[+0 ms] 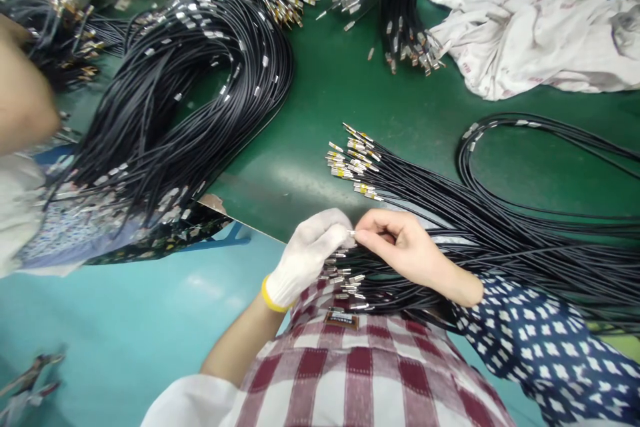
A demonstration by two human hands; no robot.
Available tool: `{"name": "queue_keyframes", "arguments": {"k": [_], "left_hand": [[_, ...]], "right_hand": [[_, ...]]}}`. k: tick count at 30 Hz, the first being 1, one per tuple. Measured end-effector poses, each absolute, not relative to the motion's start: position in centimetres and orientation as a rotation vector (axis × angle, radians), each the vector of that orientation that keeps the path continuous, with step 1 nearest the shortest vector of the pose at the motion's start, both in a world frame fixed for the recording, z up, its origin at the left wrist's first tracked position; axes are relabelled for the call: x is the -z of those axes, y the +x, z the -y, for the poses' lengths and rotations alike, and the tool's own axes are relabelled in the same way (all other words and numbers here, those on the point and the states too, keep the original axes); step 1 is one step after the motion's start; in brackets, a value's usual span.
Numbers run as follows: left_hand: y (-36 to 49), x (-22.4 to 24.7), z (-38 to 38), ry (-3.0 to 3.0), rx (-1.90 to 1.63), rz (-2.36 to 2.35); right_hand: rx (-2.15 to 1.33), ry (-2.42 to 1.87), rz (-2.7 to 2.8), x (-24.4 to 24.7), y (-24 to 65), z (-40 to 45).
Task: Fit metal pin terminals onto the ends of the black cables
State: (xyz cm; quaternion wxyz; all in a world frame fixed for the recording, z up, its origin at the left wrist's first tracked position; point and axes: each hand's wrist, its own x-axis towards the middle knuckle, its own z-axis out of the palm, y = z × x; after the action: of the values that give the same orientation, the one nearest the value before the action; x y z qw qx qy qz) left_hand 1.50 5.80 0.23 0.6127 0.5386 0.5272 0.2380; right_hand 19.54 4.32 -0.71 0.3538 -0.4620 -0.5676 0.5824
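My left hand [310, 250], in a white glove with a yellow cuff, is closed in a pinch at the metal tip of a black cable [352, 233]. From the other side my bare right hand [405, 247] pinches the same cable end, thumb and forefinger together. Most of that cable is hidden by my fingers. Below both hands, more cable ends with silver tips [353, 283] lie against a red-and-white checked apron [370, 367]. Just beyond my hands a bundle of black cables [440, 190] stretches to the right, its silver tips [357, 160] marked with yellow.
A big looped cable bundle [250, 60] hangs over the table's left edge. More cable bundles [405, 33] and a crumpled white cloth [540, 27] lie at the back of the green table [325, 93]. Another person's arm [23, 93] reaches in at the left.
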Motion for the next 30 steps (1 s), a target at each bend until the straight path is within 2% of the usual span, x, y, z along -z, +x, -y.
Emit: {"name": "queue_keyframes", "arguments": {"k": [5,9,12,15,21,30], "left_hand": [[1.4,0.4,-5.8,1.661,-0.666,-1.337],[1.7,1.2,-5.9,2.173,-0.475,-1.331],[2.0,1.4,-6.3,2.298,-0.368,-1.326],[2.3,1.2,-6.8,2.255,-0.414,-1.354],[3.1,0.6,-7.2,2.246,-0.416,-1.183],[3.3,0.8,-6.3,1.884,-0.58,-1.16]], "right_hand": [[-0.941,-1.146,2.149,0.8,21.1,-4.3],[-0.305,-1.602,2.294,1.2,23.2,-5.4],[-0.062,-1.724,2.431,1.5,23.6,-5.9],[-0.09,-1.666,2.458,1.6,23.4,-5.4],[-0.36,-1.476,2.291,1.7,23.9,-3.6],[-0.95,-1.383,1.977,0.5,23.2,-4.3]]}}
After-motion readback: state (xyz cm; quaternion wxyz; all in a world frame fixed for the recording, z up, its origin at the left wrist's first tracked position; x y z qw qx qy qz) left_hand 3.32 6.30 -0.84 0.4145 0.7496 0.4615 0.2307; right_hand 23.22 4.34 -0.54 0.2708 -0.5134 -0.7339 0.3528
